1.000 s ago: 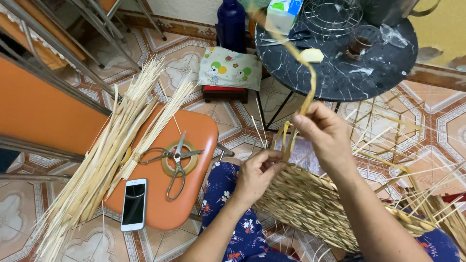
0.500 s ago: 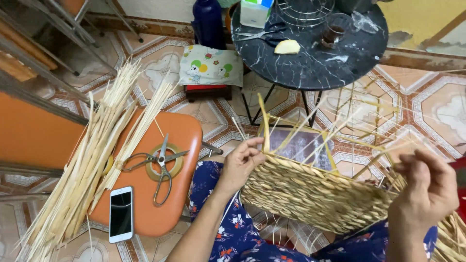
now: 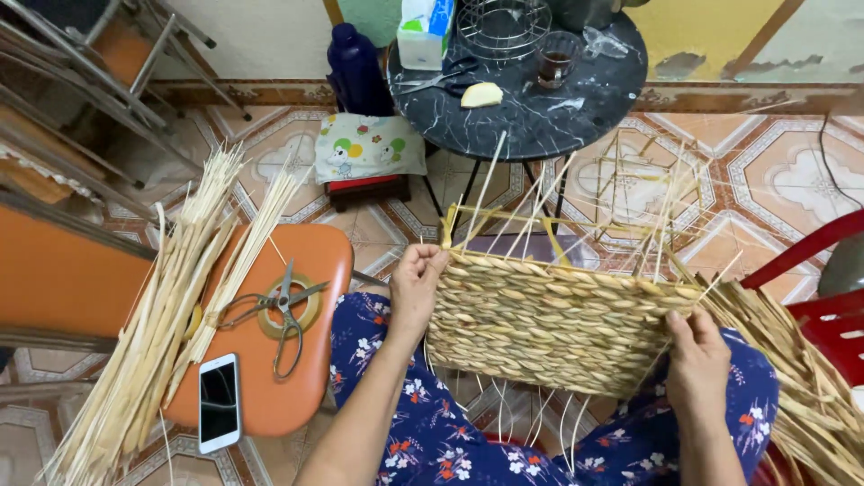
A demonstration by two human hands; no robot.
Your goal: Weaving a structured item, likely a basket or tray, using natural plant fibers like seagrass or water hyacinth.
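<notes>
A half-woven straw basket (image 3: 553, 319) rests on my lap, with thin upright stakes sticking out above and below its woven wall. My left hand (image 3: 416, 286) grips the basket's left top corner. My right hand (image 3: 695, 364) holds its lower right edge. Both hands are closed on the weave. A loose bundle of woven straw strands (image 3: 801, 378) trails off to the right of the basket.
An orange stool (image 3: 288, 360) at my left carries scissors (image 3: 283, 310), a tape roll (image 3: 290, 315), a white phone (image 3: 219, 400) and long pale reeds (image 3: 175, 306). A round black marble table (image 3: 540, 108) stands ahead. A red chair (image 3: 832, 297) is at right.
My right hand has come down from pulling a strand high up and now holds the basket's lower right edge. The basket has turned so its woven side faces me.
</notes>
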